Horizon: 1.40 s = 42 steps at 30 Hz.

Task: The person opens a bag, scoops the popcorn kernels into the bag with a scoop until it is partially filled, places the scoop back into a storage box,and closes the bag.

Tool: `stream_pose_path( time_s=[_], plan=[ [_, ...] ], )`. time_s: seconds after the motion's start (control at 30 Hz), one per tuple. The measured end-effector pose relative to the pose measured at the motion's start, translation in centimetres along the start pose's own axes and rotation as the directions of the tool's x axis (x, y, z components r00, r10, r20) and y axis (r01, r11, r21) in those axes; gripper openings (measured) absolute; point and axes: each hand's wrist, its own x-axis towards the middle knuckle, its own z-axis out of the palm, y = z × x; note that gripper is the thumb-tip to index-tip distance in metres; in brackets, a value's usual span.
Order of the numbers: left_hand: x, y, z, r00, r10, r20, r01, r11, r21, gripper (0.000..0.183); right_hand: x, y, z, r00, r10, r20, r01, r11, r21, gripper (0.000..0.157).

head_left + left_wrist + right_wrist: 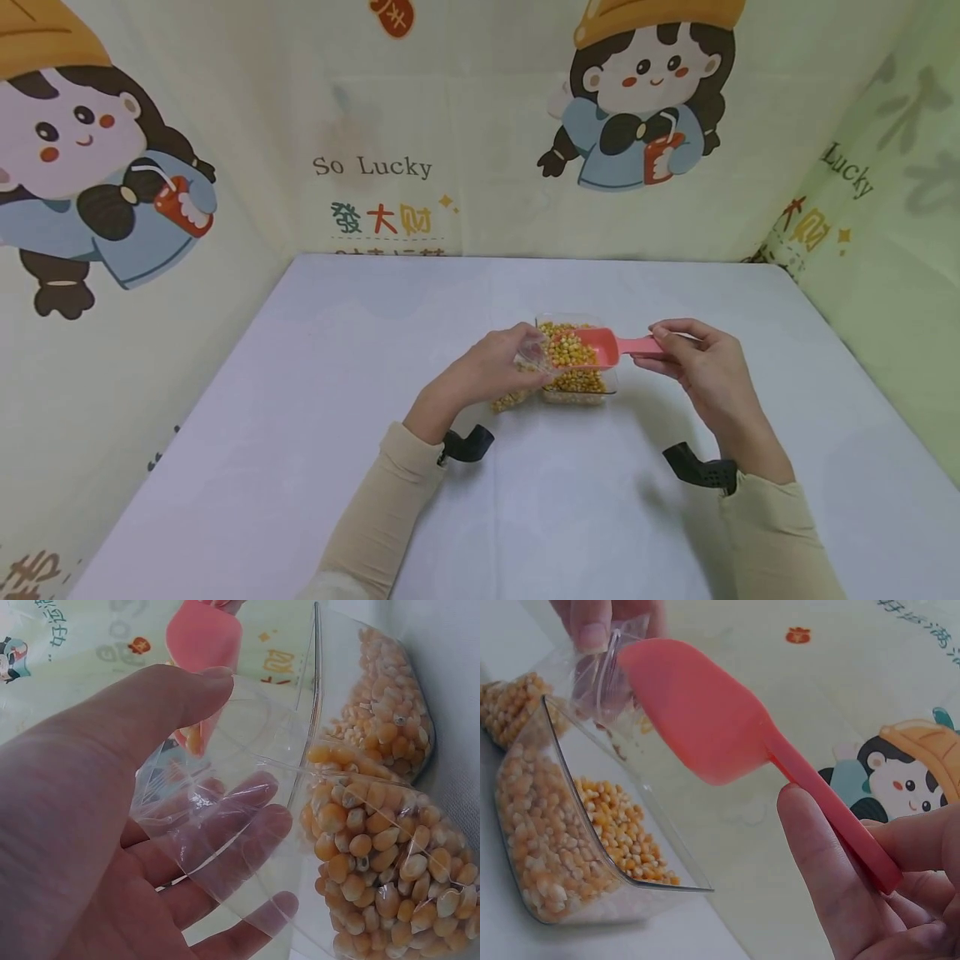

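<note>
A clear plastic bag [382, 862] bulges with corn kernels in its lower part. My left hand [498, 367] grips its mouth, thumb at the rim and the other fingers spread along the film. In my right hand [708, 367], fingers and thumb hold the handle of a pink scoop [606, 346]. Yellow kernels fill the scoop, which hovers level over a clear box [562, 825] with its tip at the bag's mouth. More corn kernels [622, 829] lie in the box, beside the bag.
The box and bag stand on a white table [375, 333]. Behind it hangs a printed cloth [487, 125] with cartoon figures, and cloth also closes off both sides. A black wrist mount [468, 444] sits on the left forearm, another mount [701, 468] on the right.
</note>
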Motion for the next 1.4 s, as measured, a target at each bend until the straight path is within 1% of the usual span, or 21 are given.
stream_pose_path(
  time_s=[0.17,0.37,0.53,0.7,0.77,0.83,0.9,1.0,1.1,1.23,1.4],
  plan=[
    [-0.2,0.0,0.2,1.000,-0.008,0.010,0.008,1.000,-0.028,0.059,-0.3,0.1,0.2,1.000,0.011,0.008,-0.011,0.998,-0.060,0.032],
    [-0.2,0.0,0.1,1.000,0.000,0.001,0.000,1.000,0.011,0.062,-0.4,0.1,1.0,0.999,-0.027,0.028,0.030,0.990,-0.135,0.031],
    [-0.3,0.1,0.1,1.000,-0.026,0.007,0.026,1.000,0.000,0.063,-0.5,-0.1,1.6,0.999,-0.019,0.047,0.027,0.984,-0.174,0.037],
    [-0.2,0.0,0.2,1.000,-0.018,-0.001,0.018,1.000,0.013,0.062,-0.8,-0.6,1.8,0.998,0.009,0.055,0.002,0.979,-0.204,0.043],
    [-0.2,0.0,0.2,1.000,-0.017,-0.002,0.017,1.000,0.018,0.062,-0.8,-0.8,1.8,0.998,0.017,0.066,-0.005,0.983,-0.185,0.044],
    [-0.2,0.1,0.2,1.000,-0.018,0.000,0.018,1.000,0.018,0.062,-0.9,-0.9,1.7,0.996,0.014,0.087,-0.002,0.991,-0.134,0.043],
    [-0.2,0.2,0.1,1.000,-0.022,0.004,0.022,1.000,0.014,0.063,-1.0,-1.0,1.6,0.993,-0.003,0.115,0.011,0.998,-0.068,0.039],
    [-0.2,0.3,0.0,1.000,-0.028,0.007,0.028,1.000,0.008,0.063,-1.1,-1.1,1.4,0.986,-0.041,0.161,0.038,0.999,0.020,0.032],
    [-0.2,0.3,0.0,1.000,-0.028,0.003,0.028,1.000,0.001,0.063,-1.1,-1.2,1.3,0.978,-0.070,0.197,0.058,0.996,0.069,0.027],
    [-0.2,0.2,0.0,1.000,-0.013,-0.006,0.013,1.000,0.006,0.064,-1.1,-1.4,1.4,0.970,-0.092,0.226,0.075,0.994,0.082,0.028],
    [-0.1,0.2,-0.1,1.000,-0.003,-0.016,0.004,1.000,0.022,0.065,-1.2,-1.6,1.6,0.967,-0.102,0.235,0.092,0.994,0.057,0.031]
  ],
)
